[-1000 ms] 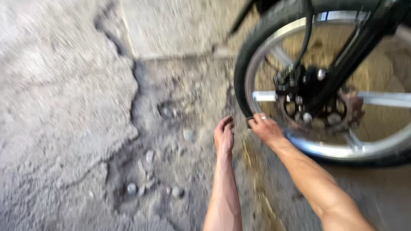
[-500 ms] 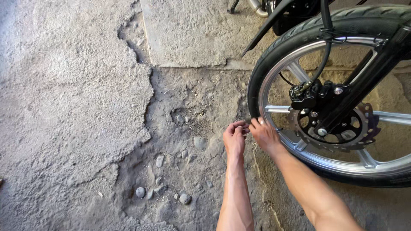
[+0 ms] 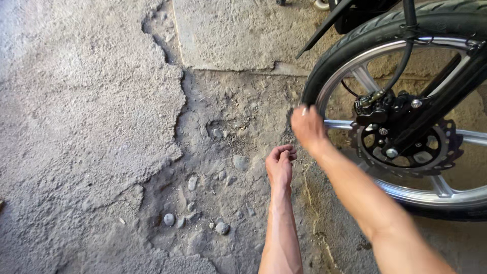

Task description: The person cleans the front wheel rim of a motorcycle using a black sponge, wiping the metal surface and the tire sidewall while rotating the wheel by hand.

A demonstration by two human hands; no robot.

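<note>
Head view: our right hand point(image 3: 307, 128) rests its fingertips on the tire point(image 3: 355, 45) at the wheel's front edge, and we can't tell if it's gripping. Our left hand point(image 3: 280, 165) hangs curled loosely just beside it, holding nothing we can make out. Brake disc point(image 3: 406, 152) sits behind; cracked ground point(image 3: 101, 127) with pebbles point(image 3: 169, 219) lies open to the left.

We see a rough, gray concrete floor point(image 3: 76, 101) with a big broken patch of dirt point(image 3: 228, 132) in it. Small round stones point(image 3: 169, 219) lie in the dirt. A black motorbike wheel point(image 3: 355, 45) stands on the floor.
</note>
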